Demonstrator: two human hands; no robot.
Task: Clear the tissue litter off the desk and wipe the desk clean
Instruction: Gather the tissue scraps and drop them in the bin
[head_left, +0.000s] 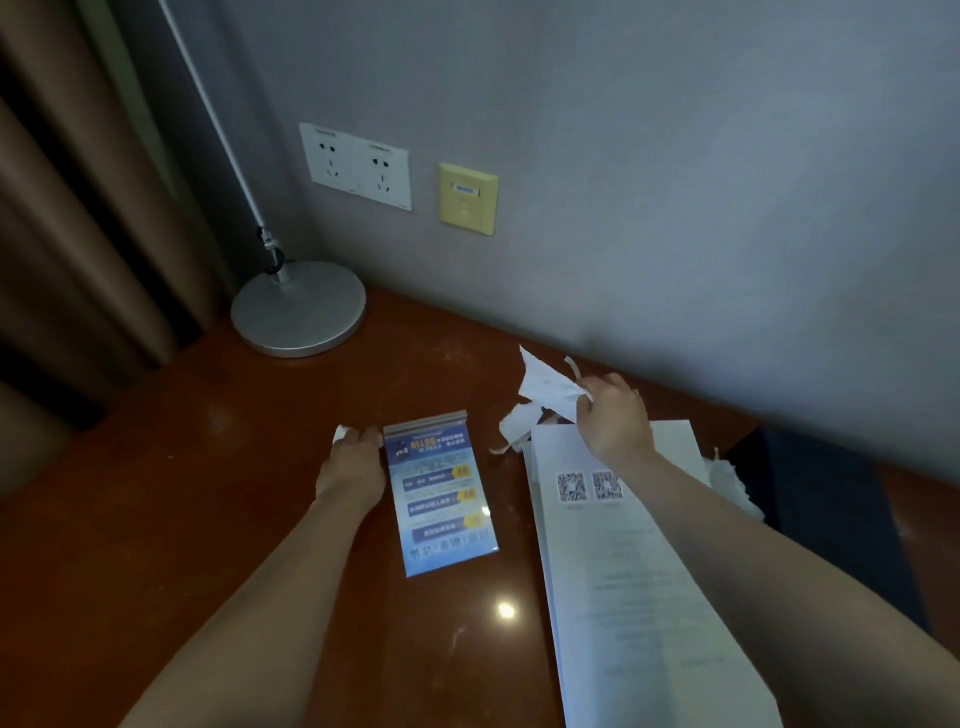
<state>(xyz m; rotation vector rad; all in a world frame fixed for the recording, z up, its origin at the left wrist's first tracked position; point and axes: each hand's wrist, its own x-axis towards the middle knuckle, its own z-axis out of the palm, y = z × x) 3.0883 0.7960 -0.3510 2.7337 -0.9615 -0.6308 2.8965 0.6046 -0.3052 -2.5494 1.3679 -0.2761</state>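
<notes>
Brown desk (208, 519) by the wall, tissue litter in both my hands.
Right hand (613, 421) pinches a limp tissue scrap (545, 387); left hand (356, 462) seemingly grips another scrap (340, 434). Featherlight, tears easily: I'd bunch loose tissue (517, 428) whole.

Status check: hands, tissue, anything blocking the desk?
Right hand pinching a tissue piece above desk. Left hand on a small scrap. More tissue behind white sheet; blue card between the hands.

On the blue card (441, 499) by my left hand I read "96110", upside down; the white sheet (623, 571) bears two QR codes; its print is too blurred to read.
</notes>
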